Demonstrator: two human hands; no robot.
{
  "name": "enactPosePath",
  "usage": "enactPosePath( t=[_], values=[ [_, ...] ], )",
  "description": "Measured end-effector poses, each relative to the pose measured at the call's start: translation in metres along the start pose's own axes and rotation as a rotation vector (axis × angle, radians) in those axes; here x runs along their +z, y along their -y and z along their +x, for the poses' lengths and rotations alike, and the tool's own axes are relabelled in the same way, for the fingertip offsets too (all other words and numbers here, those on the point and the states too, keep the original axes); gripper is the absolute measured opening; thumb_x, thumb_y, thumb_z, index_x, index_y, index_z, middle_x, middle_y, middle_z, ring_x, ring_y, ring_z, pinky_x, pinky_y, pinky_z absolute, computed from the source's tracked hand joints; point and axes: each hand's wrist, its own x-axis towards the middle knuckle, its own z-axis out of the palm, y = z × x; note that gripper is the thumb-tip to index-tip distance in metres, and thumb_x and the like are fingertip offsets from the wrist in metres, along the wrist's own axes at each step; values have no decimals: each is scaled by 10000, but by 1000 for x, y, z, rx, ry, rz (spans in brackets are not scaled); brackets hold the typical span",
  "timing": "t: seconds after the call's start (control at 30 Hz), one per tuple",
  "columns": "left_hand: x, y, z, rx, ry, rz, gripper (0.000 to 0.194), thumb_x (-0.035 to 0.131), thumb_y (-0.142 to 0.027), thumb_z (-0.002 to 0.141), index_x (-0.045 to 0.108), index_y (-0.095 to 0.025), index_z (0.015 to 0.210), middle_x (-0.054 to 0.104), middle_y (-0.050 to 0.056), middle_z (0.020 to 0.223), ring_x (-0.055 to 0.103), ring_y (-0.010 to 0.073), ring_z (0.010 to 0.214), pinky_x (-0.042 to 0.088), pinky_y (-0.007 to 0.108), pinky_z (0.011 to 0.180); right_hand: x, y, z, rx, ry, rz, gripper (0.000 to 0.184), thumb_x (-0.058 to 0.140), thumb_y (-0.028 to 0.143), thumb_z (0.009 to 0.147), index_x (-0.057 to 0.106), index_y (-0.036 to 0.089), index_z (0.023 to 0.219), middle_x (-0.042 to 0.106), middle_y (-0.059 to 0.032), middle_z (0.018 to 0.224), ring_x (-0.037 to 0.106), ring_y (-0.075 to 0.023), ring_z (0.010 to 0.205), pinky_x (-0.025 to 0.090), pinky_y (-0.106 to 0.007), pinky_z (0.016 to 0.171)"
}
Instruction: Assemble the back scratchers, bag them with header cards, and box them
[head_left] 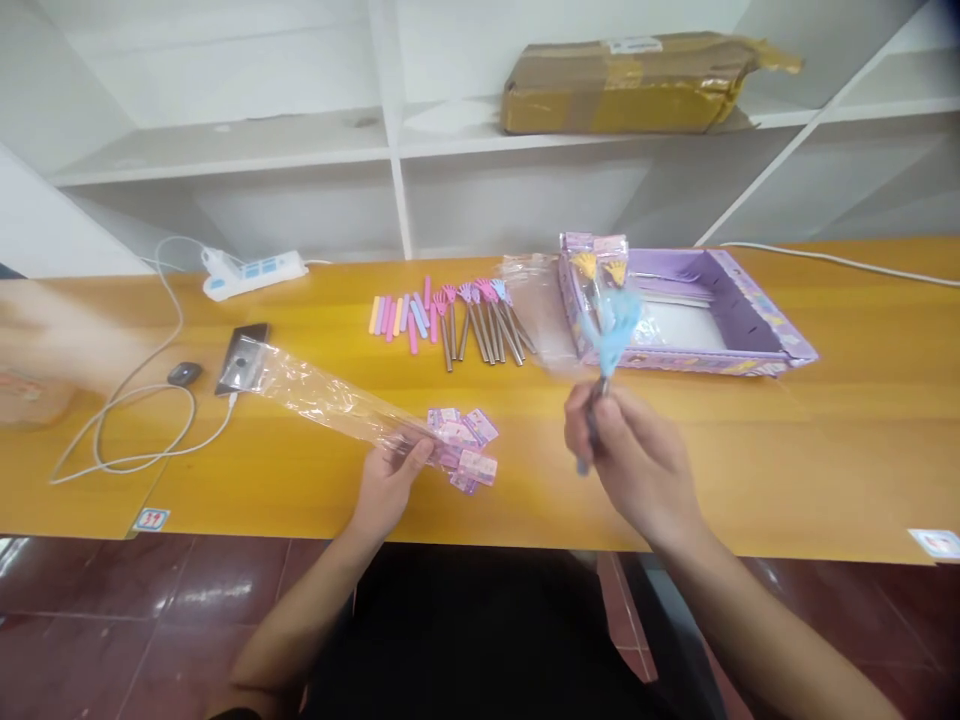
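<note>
My left hand [394,480] is closed on a long clear plastic bag [322,392], which stretches away to the upper left over the phone. Beside its fingertips lies a loose pile of small pink and purple cards [477,466]. Raised above the table, my right hand [630,445] grips a back scratcher [616,335] by its handle, the light blue hand-shaped head pointing up and slightly blurred. Several more back scratchers [487,325] with metal rods and pink, purple and blue heads lie in a row at the back. Left of them are pastel handle sleeves [397,315].
A purple display box [757,310] at the back right holds bagged back scratchers with yellow heads [585,265]. Clear bags [544,310] lie beside it. To the left are a phone [241,358], a cable, a mouse [184,374] and a power strip [255,275]. A carton [622,85] sits on the shelf.
</note>
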Motion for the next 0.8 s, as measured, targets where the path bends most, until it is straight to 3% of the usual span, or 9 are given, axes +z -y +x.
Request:
enactPosePath(
  t=[0.1, 0.17, 0.4, 0.57, 0.8],
  values=[
    [-2, 8, -1, -25, -87, -55, 340, 785, -518, 982, 815, -181, 943, 816, 84, 977, 739, 215, 927, 585, 321, 893, 1, 2, -39, -1, 301, -298, 301, 457, 422, 1173, 671, 241, 1064, 576, 5, 765, 513, -141, 603, 427, -284, 567],
    [-3, 13, -1, -51, -131, -103, 365, 827, -547, 939, 824, -181, 933, 822, 82, 954, 751, 220, 920, 596, 329, 898, 8, -5, -56, -28, 402, -410, 297, 432, 365, 1180, 662, 237, 1043, 623, -15, 815, 581, -157, 677, 461, -295, 624],
    [-5, 15, -2, -118, -145, -203, 338, 889, -526, 890, 855, -196, 956, 841, 70, 952, 777, 205, 926, 616, 303, 893, 15, -28, -54, -73, 475, -551, 317, 403, 309, 1188, 663, 267, 1366, 717, -47, 996, 687, -200, 859, 543, -324, 779],
    [-5, 13, -2, -77, -92, -187, 308, 868, -500, 918, 851, -194, 950, 829, 67, 933, 751, 189, 866, 604, 295, 840, 15, -35, -52, -86, 494, -544, 353, 395, 311, 1190, 665, 265, 1412, 718, -55, 985, 687, -207, 855, 546, -329, 768],
    [-8, 18, -3, -151, -89, -124, 388, 908, -555, 852, 844, -186, 952, 823, 66, 921, 754, 211, 889, 601, 315, 860, 24, -38, -50, -73, 499, -461, 358, 409, 319, 1187, 695, 255, 1393, 742, -73, 1034, 696, -207, 887, 571, -330, 797]
  ],
)
